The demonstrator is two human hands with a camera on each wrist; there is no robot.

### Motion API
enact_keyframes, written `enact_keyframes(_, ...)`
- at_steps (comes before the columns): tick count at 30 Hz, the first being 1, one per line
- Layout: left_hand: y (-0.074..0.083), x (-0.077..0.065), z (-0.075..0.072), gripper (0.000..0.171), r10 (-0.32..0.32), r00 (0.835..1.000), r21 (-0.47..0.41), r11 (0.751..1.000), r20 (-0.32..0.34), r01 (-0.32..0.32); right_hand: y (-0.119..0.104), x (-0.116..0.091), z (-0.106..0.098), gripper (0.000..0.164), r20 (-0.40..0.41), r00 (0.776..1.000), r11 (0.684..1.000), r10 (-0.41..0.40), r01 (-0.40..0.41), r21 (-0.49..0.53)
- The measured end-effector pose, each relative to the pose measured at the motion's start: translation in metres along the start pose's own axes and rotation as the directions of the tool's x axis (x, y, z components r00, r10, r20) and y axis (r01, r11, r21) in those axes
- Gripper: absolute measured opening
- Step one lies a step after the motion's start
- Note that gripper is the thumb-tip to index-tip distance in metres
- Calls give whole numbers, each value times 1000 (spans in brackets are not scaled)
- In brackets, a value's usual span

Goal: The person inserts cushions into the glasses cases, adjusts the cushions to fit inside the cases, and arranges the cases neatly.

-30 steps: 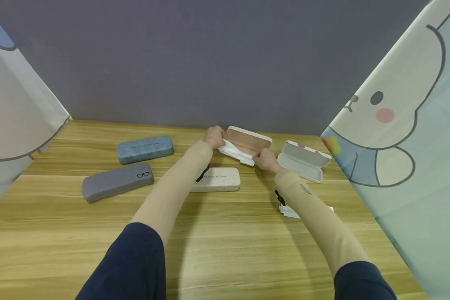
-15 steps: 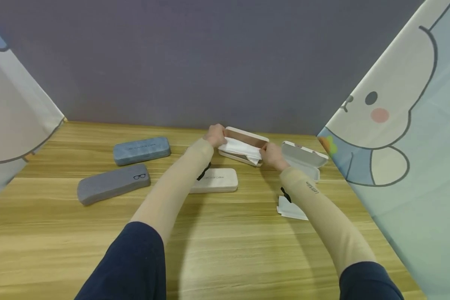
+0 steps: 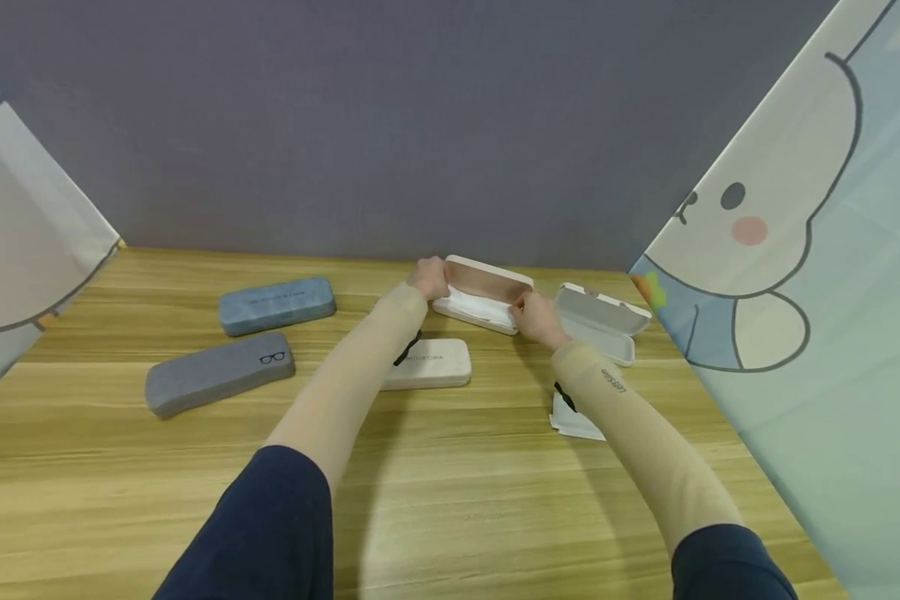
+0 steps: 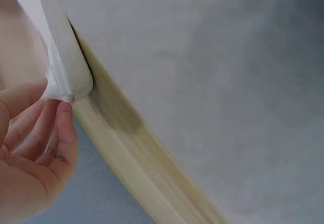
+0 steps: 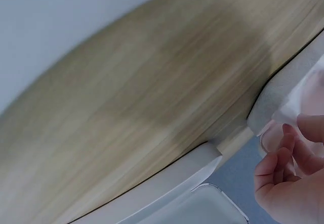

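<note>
A white glasses case with a pink lining lies open at the back of the table, lid up. A white cloth stretches along its lower half. My left hand pinches the cloth's left end at the case's end. At the other end my right hand holds the cloth between thumb and fingers. The left wrist view has the cloth lying along the inside of the case wall. In the right wrist view, fingertips sit right at the cloth and the case's rounded corner.
Right of it stands another open case, grey inside. A closed whitish case lies in front, partly behind the left forearm. Blue and grey closed cases lie left. Another white cloth lies partly under the right forearm.
The cloth has moved from in front of the pink-lined case back into its lower half and now lies flatter. Both hands moved with it; the right hand dipped back slightly left.
</note>
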State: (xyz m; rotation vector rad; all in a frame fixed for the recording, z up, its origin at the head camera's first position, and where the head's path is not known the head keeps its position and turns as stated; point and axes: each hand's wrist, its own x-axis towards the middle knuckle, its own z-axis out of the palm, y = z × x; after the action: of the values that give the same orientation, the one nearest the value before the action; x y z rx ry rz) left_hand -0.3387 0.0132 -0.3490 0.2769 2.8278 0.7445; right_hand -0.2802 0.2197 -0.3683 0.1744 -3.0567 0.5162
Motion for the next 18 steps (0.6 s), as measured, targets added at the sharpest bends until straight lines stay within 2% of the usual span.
enact_keyframes(7, -4, -2, -5, 29, -12, 1000, 4, 1000, 7, 12, 3, -1, -7, 25, 14, 1000, 998, 11, -12, 64)
enact_keyframes(9, -6, -2, -5, 36, -17, 1000, 9, 1000, 12, 17, 4, -1, -8, 28, 44, 998, 994, 40, -44, 103)
enact_keyframes(11, -7, -2, -5, 45, -28, 999, -24, 999, 22, 28, 5, -2, -10, 35, 78, 994, 984, 78, -89, 153)
enact_keyframes(14, -8, -1, -5, 62, -50, 997, -128, 990, 63, 58, 4, -2, -14, 47, 130, 980, 960, 149, -175, 217)
enact_keyframes(18, -8, 2, -3, 76, -79, 986, -314, 942, 145, 122, 1, -2, -18, 57, 179, 961, 914, 210, -258, 313)
